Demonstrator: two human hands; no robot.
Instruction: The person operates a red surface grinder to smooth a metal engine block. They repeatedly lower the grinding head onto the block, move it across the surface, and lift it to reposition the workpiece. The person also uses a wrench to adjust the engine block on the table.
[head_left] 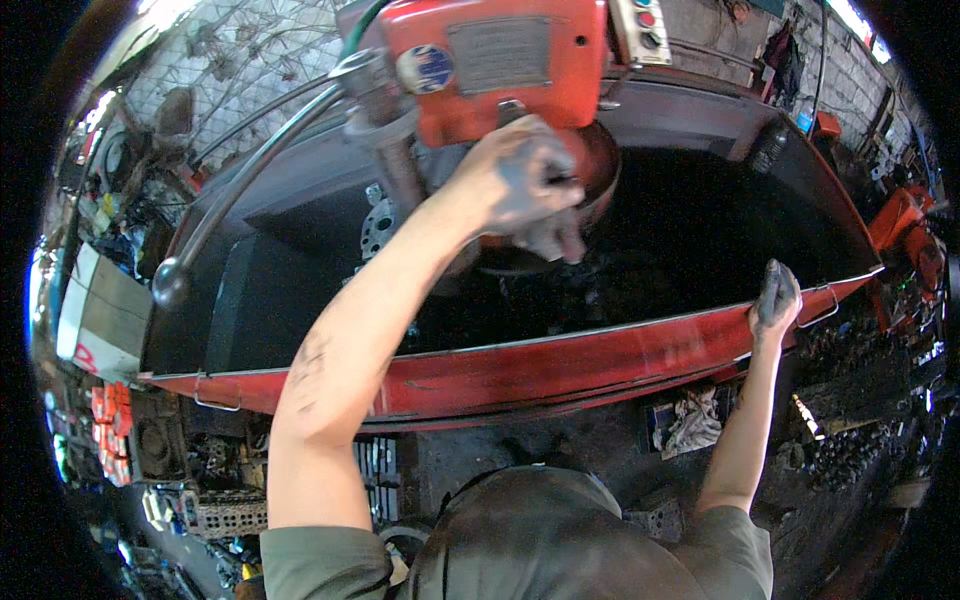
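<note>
My left hand (535, 190), smeared dark and slightly blurred, is raised in front of the red machine head (490, 70). Its fingers are curled, and what they hold, if anything, cannot be made out. Behind and below it is a round reddish machine part (602, 165), partly covered by the hand. A metal part with holes (377, 222) stands in the trough to the left of my forearm. On the right, my right hand (776, 297), blackened too, is closed on the near rim of the large red trough (540, 360).
A long metal lever with a ball knob (172, 282) slants across the trough's left side. A button box (641, 30) hangs beside the machine head. A dark bottle (768, 147) stands at the trough's far right corner. Metal parts (235, 513) and a crumpled cloth (692, 424) lie below.
</note>
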